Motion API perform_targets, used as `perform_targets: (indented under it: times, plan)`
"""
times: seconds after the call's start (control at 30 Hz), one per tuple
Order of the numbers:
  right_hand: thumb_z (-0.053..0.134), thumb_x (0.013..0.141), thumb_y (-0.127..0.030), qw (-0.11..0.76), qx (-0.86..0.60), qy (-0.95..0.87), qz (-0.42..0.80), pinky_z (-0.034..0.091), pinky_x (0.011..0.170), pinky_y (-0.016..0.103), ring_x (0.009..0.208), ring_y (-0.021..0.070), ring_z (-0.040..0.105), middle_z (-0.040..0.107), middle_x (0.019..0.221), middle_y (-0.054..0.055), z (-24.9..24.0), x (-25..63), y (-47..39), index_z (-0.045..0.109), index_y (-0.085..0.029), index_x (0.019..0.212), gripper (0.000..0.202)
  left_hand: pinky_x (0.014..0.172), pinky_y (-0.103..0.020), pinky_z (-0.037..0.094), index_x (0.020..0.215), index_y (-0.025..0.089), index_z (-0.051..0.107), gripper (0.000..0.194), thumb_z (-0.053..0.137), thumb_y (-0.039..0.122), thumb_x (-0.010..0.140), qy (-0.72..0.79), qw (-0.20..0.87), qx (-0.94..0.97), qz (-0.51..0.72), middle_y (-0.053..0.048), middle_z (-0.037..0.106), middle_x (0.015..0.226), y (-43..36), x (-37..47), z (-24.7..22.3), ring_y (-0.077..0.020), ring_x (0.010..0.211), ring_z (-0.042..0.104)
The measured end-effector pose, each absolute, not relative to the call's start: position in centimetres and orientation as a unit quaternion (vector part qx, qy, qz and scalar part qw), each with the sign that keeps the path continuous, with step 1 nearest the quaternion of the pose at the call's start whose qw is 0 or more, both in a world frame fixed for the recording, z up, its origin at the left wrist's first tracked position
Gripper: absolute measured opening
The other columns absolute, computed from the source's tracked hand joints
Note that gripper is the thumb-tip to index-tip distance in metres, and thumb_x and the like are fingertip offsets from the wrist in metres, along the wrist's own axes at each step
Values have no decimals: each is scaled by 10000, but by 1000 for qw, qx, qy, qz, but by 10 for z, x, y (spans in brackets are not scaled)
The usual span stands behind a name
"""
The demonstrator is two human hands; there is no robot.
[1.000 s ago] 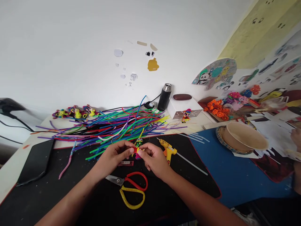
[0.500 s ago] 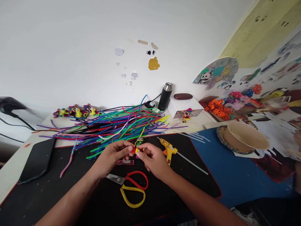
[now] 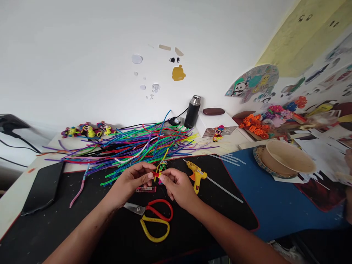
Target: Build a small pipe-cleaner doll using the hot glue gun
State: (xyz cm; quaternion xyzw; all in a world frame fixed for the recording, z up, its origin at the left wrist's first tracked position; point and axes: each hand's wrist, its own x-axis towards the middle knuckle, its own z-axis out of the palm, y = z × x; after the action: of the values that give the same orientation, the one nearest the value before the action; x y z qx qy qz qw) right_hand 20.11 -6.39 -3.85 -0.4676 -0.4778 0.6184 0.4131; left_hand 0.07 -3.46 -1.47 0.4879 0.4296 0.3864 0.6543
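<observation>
My left hand (image 3: pixel 132 181) pinches the red end of a small red and yellow piece (image 3: pixel 157 175) above the black mat. On its other side, the fingertips of my right hand (image 3: pixel 177 185) close on the yellow end. Just behind the fingers lies a small multicoloured figure (image 3: pixel 162 167) of fuzzy stems, partly covered. Scissors (image 3: pixel 150 216) with one red and one yellow handle rest below my hands. Right of my right hand is a yellow glue gun (image 3: pixel 197 175) with a clear stick in it. A pink packet (image 3: pixel 145 189) is partly under my left fingers.
Coloured fuzzy stems (image 3: pixel 137 145) are heaped behind the mat. A phone (image 3: pixel 44 187) lies left. A black flask (image 3: pixel 192 112) and white box (image 3: pixel 217 123) stand behind; a bowl (image 3: pixel 288 157) is right. At the right edge shows part of another person's hand (image 3: pixel 348 159).
My fingers have shifted slightly on the red and yellow piece, and more of the figure behind them shows. The view has moved a little.
</observation>
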Motion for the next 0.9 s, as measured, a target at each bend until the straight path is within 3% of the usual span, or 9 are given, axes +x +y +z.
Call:
perform_targets:
  times: [0.37,0.9]
  plan:
    - [715,865,-663,412,-446,-460,648,270,366,220,356,67,397,517,572,-74,-31,194,-66,622,-199,864,473,576,-230,436,929,164,795,362,900,471,766,430,685,443,386,-28,687,739,-33,0,-23,-135,645,579]
    - [695,803,-784,385,-452,-440,674,248,356,213,336,68,352,426,488,-106,-56,203,-89,658,-173,897,620,518,-178,388,791,122,739,251,944,243,712,321,810,236,431,1,545,686,-17,5,-19,-83,607,461]
